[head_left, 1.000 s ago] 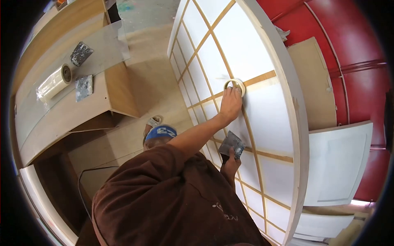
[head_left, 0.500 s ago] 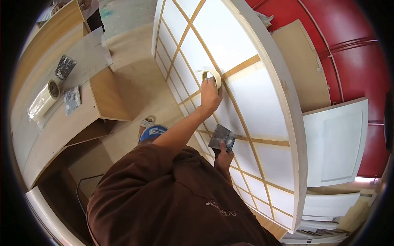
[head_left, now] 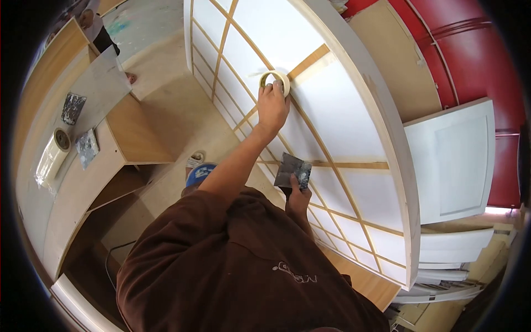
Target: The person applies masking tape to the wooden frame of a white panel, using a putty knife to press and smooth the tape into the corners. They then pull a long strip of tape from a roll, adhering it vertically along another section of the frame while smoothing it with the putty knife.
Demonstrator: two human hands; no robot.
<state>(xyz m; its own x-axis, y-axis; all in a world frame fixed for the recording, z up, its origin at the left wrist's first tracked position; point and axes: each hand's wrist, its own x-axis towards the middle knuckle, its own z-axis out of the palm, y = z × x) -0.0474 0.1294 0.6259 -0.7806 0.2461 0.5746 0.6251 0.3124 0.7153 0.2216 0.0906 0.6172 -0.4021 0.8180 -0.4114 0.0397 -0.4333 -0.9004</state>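
My left hand [head_left: 273, 110] reaches up to the upper middle of a large white panel [head_left: 345, 105] crossed by a grid of tan strips. Its fingers are inside and around the ring of a cream roll of masking tape [head_left: 285, 83], which lies against or close over a strip crossing; a short loose end of tape sticks out to the left. Lower down, my right hand [head_left: 298, 200] grips a broad, stained putty knife [head_left: 291, 170], thumb on the blade, close before the panel.
At left, a wooden cabinet [head_left: 141, 130] bears a plastic-wrapped roll [head_left: 52, 157] and two stained scraper blades, one dark [head_left: 73, 108] and one grey [head_left: 87, 148]. Another person [head_left: 102, 36] is at the far upper left. White door panels [head_left: 459, 160] lean at right by a red wall [head_left: 475, 61].
The view has shifted, so the panel and cabinet sit a little farther left. My left hand stays at the strip crossing with the tape roll; my right hand keeps hold of the putty knife.
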